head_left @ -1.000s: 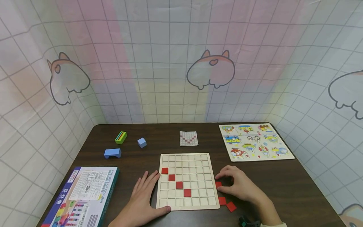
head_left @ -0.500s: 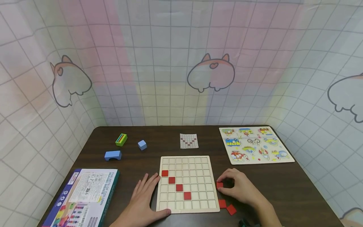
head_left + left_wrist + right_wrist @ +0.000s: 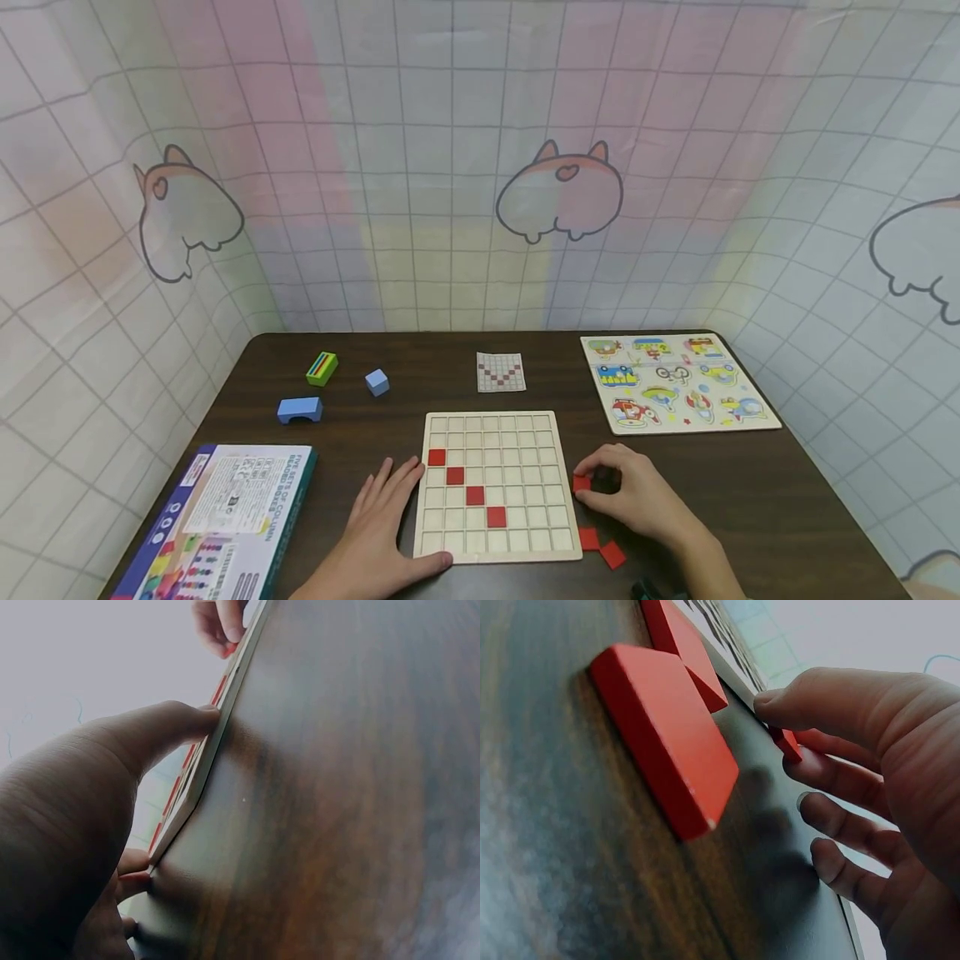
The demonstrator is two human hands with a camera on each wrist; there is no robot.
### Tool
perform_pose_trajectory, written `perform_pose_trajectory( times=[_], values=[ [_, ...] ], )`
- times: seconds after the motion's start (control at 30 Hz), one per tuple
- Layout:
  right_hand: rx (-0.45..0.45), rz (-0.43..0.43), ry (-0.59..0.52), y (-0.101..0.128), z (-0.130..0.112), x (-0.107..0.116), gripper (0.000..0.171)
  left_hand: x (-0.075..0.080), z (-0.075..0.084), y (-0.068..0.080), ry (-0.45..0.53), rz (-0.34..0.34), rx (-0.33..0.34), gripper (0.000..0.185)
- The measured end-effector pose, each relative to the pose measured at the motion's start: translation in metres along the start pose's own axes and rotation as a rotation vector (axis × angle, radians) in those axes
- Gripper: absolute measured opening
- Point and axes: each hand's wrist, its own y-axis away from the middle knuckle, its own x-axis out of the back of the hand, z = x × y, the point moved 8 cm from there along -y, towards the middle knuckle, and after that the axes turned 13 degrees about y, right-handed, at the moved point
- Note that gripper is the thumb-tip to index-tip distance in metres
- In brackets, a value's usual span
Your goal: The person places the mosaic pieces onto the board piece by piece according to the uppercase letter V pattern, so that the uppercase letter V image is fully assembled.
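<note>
A pale wooden grid board [image 3: 525,458] lies in the middle of the table, with several red square tiles [image 3: 475,496] sitting in its cells in a diagonal line. My left hand [image 3: 382,525] rests at the board's lower left corner, fingers straight along the left side; in the left wrist view its thumb [image 3: 172,724] presses on the rim. Beside the board's right edge, my right hand [image 3: 637,492] pinches a red square tile [image 3: 581,483] between thumb and index finger. Two loose red tiles [image 3: 667,739] lie on the table just below that hand, touching or nearly so.
A small card [image 3: 501,372] with a V of red squares lies behind the board. At the back right is a picture puzzle board [image 3: 678,383]. Left of the board are a boxed set [image 3: 225,517], a blue arch block [image 3: 299,409], a blue cube [image 3: 377,382] and a green striped block [image 3: 322,369].
My right hand has drawn a red tile slightly right and now pinches it between thumb and index finger. The head view has tilted up a little; the left hand has stayed on the board.
</note>
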Motion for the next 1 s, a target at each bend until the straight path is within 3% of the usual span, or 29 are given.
perform_pose_trajectory(
  times=[0.5,1.0],
  values=[
    [0.049,0.042,0.013,-0.005,-0.01,0.006,0.025,0.001,0.002,0.001,-0.015,0.02,-0.028,0.134],
    [0.065,-0.006,-0.027,-0.015,-0.032,-0.002,0.027,0.004,0.008,0.004,-0.024,0.025,-0.05,0.132]
  ],
)
